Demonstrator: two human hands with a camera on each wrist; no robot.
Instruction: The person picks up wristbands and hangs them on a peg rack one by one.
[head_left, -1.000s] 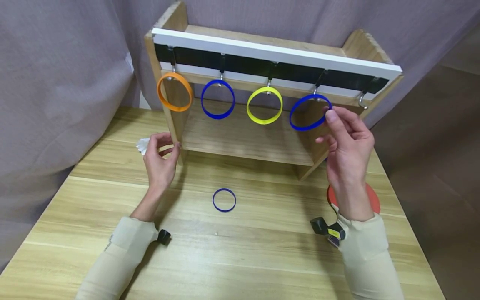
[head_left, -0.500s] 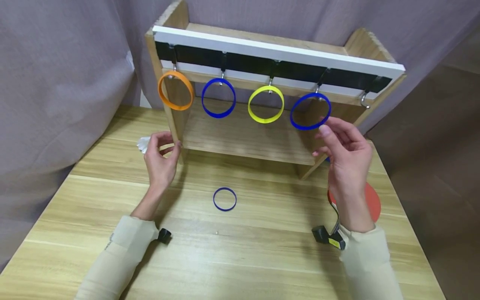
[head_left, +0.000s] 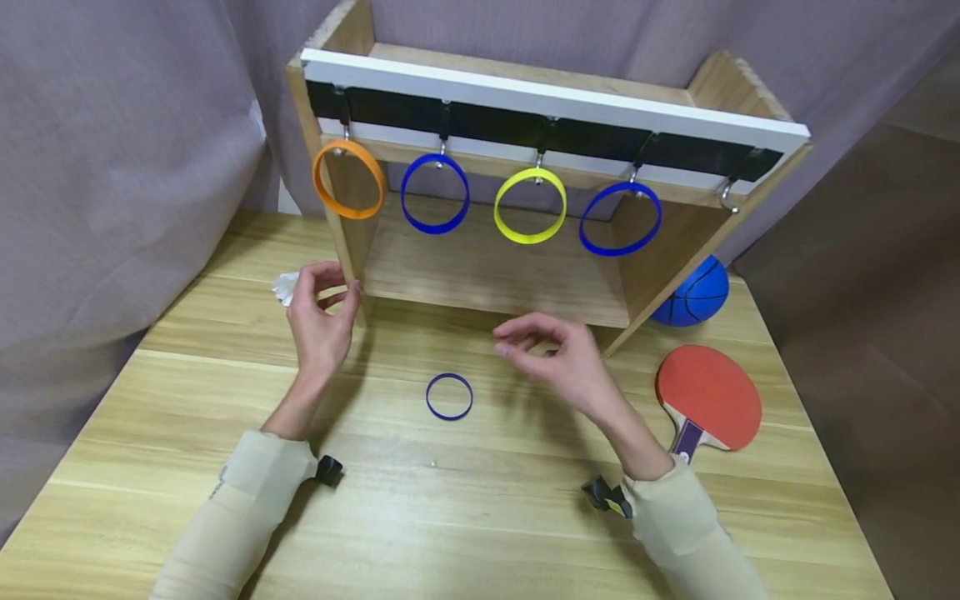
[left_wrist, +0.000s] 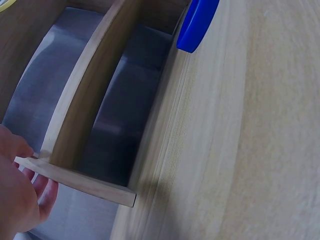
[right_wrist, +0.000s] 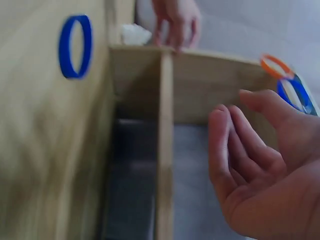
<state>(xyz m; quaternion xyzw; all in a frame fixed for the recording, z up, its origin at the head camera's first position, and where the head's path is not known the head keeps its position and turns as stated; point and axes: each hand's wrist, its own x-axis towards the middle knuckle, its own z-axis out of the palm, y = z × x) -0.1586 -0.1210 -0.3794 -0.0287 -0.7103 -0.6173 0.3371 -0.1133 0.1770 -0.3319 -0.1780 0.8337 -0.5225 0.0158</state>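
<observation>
At the left of the wooden shelf [head_left: 487,287], my left hand [head_left: 321,325] grips the side panel's edge, thumb on one face and fingers on the other in the left wrist view. My right hand [head_left: 566,358] is empty above the table in front of the shelf, fingers loosely bent with thumb apart. To its left a thin blue ring [head_left: 450,417] lies flat on the tabletop. From hooks along the shelf's front hang an orange ring [head_left: 357,215], a blue ring [head_left: 435,229], a yellow ring [head_left: 529,240] and another blue ring [head_left: 617,252].
The rightmost hook [head_left: 727,198] carries nothing. Right of the shelf are a blue ball [head_left: 697,293] and a red table tennis bat [head_left: 708,396]. A crumpled white piece [head_left: 284,288] lies behind my left hand. Grey curtains [head_left: 120,150] surround the table.
My right hand has let go of the right blue ring, which now hangs from its hook, and has moved down and left towards the ring on the table. My left hand stays on the shelf.
</observation>
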